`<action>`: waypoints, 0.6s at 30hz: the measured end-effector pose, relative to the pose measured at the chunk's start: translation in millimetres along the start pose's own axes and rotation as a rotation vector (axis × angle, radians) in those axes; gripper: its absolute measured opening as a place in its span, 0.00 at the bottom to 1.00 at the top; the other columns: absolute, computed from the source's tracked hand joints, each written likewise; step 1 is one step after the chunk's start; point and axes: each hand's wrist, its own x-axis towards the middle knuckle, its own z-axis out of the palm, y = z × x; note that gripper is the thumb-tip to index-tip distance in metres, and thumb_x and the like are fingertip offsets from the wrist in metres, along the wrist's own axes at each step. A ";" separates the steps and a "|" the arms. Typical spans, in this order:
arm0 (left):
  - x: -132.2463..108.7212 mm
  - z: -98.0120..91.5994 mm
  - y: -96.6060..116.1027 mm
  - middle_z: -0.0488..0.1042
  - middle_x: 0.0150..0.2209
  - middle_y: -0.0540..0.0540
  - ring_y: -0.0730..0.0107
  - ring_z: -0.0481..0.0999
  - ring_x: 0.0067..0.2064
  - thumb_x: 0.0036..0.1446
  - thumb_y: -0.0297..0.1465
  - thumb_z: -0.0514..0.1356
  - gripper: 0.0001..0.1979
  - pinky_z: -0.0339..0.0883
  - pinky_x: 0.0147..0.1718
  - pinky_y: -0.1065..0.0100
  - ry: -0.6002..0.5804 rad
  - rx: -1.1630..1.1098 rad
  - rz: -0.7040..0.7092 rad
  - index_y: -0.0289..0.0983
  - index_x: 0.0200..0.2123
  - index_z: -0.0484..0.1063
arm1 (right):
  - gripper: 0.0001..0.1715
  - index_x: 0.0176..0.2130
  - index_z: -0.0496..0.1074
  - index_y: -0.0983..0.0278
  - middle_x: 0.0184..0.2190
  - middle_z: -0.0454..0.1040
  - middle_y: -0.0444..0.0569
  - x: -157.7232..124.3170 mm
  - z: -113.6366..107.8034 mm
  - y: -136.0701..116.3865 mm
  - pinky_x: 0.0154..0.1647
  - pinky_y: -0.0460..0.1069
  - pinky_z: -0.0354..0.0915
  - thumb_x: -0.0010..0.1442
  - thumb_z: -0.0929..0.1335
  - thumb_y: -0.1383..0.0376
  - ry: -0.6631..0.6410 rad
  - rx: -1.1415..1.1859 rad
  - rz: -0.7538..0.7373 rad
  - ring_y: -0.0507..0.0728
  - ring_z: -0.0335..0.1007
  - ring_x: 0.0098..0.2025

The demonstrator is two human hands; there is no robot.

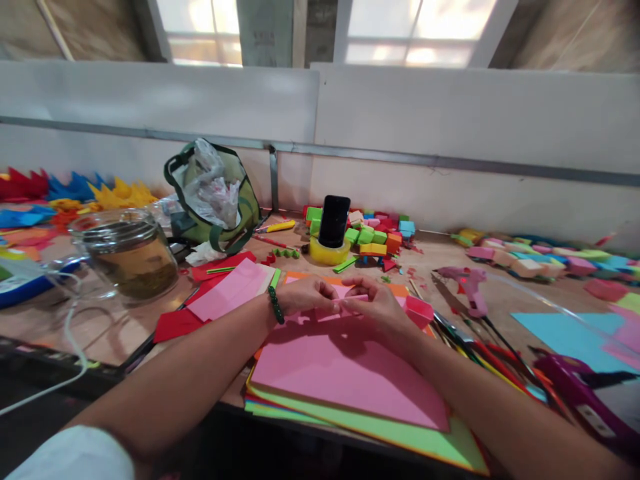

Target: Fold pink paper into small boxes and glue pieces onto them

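Note:
My left hand (306, 295) and my right hand (376, 302) meet over a stack of coloured paper sheets (350, 373), pink on top. Both hands pinch a small pink piece of paper (338, 303) between their fingertips, fingers closed on it. A green bead bracelet (275, 305) circles my left wrist. A small pink paper box (418, 311) lies just right of my right hand. A loose pink sheet (233, 289) on red paper lies left of my left hand.
A black phone (334, 221) stands in a yellow tape roll (327, 252) before several paper cubes (373, 233). A glass jar (127, 253) and green bag (213, 197) sit left. A pink glue gun (469, 283), pencils and blue paper (570, 333) lie right. Wall behind.

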 end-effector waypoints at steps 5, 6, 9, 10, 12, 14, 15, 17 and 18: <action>-2.0 8.1 5.1 0.66 0.20 0.54 0.81 0.61 0.18 0.41 0.33 0.64 0.10 0.55 0.16 0.77 0.003 -0.056 -0.069 0.33 0.27 0.76 | 0.23 0.39 0.70 0.64 0.20 0.72 0.41 3.3 -1.4 4.6 0.24 0.46 0.62 0.42 0.75 0.61 -0.022 0.048 -0.001 0.52 0.69 0.22; -3.0 8.4 6.4 0.65 0.20 0.55 0.82 0.61 0.17 0.41 0.34 0.65 0.10 0.55 0.15 0.77 -0.001 -0.096 -0.099 0.34 0.27 0.75 | 0.24 0.39 0.70 0.65 0.20 0.71 0.41 4.5 -2.4 5.5 0.23 0.46 0.61 0.41 0.76 0.61 -0.011 0.048 -0.010 0.52 0.69 0.22; -4.2 7.6 8.5 0.66 0.20 0.55 0.82 0.63 0.17 0.43 0.39 0.67 0.14 0.55 0.15 0.77 -0.029 -0.210 -0.142 0.34 0.29 0.74 | 0.23 0.37 0.72 0.65 0.21 0.70 0.41 9.0 -7.2 8.3 0.24 0.45 0.60 0.40 0.76 0.62 0.054 0.036 -0.083 0.51 0.67 0.23; -3.6 7.1 8.3 0.68 0.21 0.53 0.81 0.65 0.19 0.43 0.40 0.68 0.15 0.56 0.16 0.78 -0.014 -0.243 -0.137 0.33 0.29 0.74 | 0.21 0.36 0.72 0.65 0.22 0.70 0.41 10.9 -9.3 9.6 0.25 0.45 0.61 0.40 0.76 0.62 0.088 0.037 -0.113 0.51 0.66 0.24; -0.5 6.8 6.7 0.73 0.23 0.50 0.78 0.70 0.23 0.40 0.38 0.71 0.16 0.61 0.20 0.77 0.071 -0.312 -0.114 0.32 0.27 0.74 | 0.20 0.35 0.73 0.65 0.24 0.70 0.42 14.8 -13.5 12.7 0.29 0.46 0.62 0.41 0.76 0.61 0.171 0.053 -0.169 0.51 0.66 0.27; 3.9 7.1 4.0 0.74 0.24 0.47 0.76 0.73 0.25 0.36 0.34 0.73 0.16 0.65 0.25 0.76 0.179 -0.388 -0.064 0.30 0.24 0.73 | 0.19 0.34 0.73 0.64 0.25 0.70 0.42 18.2 -17.0 15.8 0.31 0.46 0.63 0.41 0.76 0.61 0.230 0.085 -0.200 0.51 0.66 0.28; 5.9 7.5 2.7 0.74 0.23 0.47 0.76 0.73 0.26 0.35 0.34 0.73 0.16 0.66 0.26 0.75 0.220 -0.424 -0.038 0.30 0.24 0.72 | 0.18 0.34 0.73 0.64 0.25 0.71 0.42 19.5 -18.2 17.0 0.31 0.46 0.63 0.41 0.76 0.61 0.240 0.098 -0.204 0.51 0.66 0.28; 8.5 8.5 1.1 0.74 0.23 0.47 0.76 0.74 0.26 0.37 0.33 0.73 0.16 0.67 0.28 0.75 0.272 -0.462 0.007 0.30 0.25 0.74 | 0.18 0.34 0.74 0.63 0.27 0.72 0.43 20.4 -19.0 17.7 0.32 0.46 0.63 0.42 0.76 0.60 0.228 0.103 -0.206 0.51 0.66 0.29; 8.9 9.2 1.0 0.74 0.23 0.47 0.76 0.74 0.26 0.38 0.33 0.72 0.15 0.67 0.28 0.75 0.295 -0.465 0.024 0.30 0.26 0.74 | 0.17 0.34 0.75 0.63 0.28 0.73 0.43 20.0 -18.7 17.2 0.33 0.47 0.64 0.42 0.75 0.60 0.210 0.090 -0.206 0.52 0.67 0.30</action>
